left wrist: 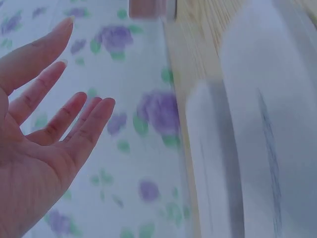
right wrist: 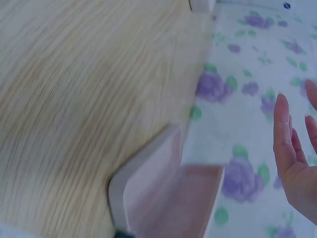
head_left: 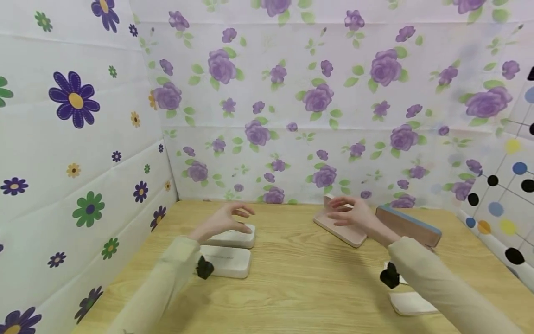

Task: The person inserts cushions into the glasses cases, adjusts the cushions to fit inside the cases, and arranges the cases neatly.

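Observation:
My left hand (head_left: 227, 219) hovers with fingers apart over two white rounded cases. The farther white case (head_left: 235, 237) is partly covered by this hand; the nearer white case (head_left: 229, 262) has faint lettering on its lid. In the left wrist view the palm and fingers of the left hand (left wrist: 49, 134) are loosely bent around nothing. Farther right, my right hand (head_left: 354, 215) floats above an open pink-lined case (head_left: 344, 234), fingers relaxed and holding nothing. That open case (right wrist: 153, 188) stands spread like a V in the right wrist view, apart from the fingers.
Beside the right forearm lies a brown case with a blue edge (head_left: 409, 227). A flat white piece (head_left: 413, 304) is on the wooden table (head_left: 288, 283), with another white piece partly hidden by the sleeve. Flowered cloth (head_left: 271, 93) walls the back and left.

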The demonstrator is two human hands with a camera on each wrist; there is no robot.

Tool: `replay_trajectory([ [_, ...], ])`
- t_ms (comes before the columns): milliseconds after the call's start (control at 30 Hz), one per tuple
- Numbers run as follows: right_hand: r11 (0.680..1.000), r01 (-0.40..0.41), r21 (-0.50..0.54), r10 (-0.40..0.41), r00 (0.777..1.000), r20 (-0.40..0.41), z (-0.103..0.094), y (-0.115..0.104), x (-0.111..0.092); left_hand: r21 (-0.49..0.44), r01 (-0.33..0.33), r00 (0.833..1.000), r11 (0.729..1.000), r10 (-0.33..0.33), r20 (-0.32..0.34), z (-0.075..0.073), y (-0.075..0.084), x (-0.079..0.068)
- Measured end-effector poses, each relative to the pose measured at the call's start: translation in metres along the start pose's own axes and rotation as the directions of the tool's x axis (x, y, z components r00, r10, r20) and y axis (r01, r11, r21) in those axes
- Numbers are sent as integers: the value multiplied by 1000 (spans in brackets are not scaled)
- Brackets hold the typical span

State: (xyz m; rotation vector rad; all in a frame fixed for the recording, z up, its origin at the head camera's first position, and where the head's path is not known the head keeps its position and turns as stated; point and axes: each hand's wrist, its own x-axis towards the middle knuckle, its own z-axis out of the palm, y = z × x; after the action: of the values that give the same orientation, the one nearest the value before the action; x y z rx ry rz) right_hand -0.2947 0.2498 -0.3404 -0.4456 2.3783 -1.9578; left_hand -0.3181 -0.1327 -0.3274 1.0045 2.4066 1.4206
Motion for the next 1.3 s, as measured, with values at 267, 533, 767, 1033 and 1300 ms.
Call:
replay_trajectory([
  [267, 999, 32, -29, -34, 997, -74, -62, 6, -33, -125, -62, 993, 990, 73, 91, 57, 30, 35],
  [533, 983, -13, -185, -25, 979, -203, -113, 18, -78, -210, -67, 992, 975, 88, 92, 114, 18, 80],
  [767, 985, -45, -169, -6, 958, -287, -149, 38, -112, -264, -85, 989, 961, 114, 97, 168, 23, 114],
  [1033, 995, -67, -67, 51, 974, -222, -175, 61, -137, -333, -18, 993, 943, 56, 104, 224, 37, 135],
  [1300, 984, -121, -128, 95, 977, -193, -197, 87, -150, -342, 8, 997, 940, 20, 78, 263, 38, 149],
])
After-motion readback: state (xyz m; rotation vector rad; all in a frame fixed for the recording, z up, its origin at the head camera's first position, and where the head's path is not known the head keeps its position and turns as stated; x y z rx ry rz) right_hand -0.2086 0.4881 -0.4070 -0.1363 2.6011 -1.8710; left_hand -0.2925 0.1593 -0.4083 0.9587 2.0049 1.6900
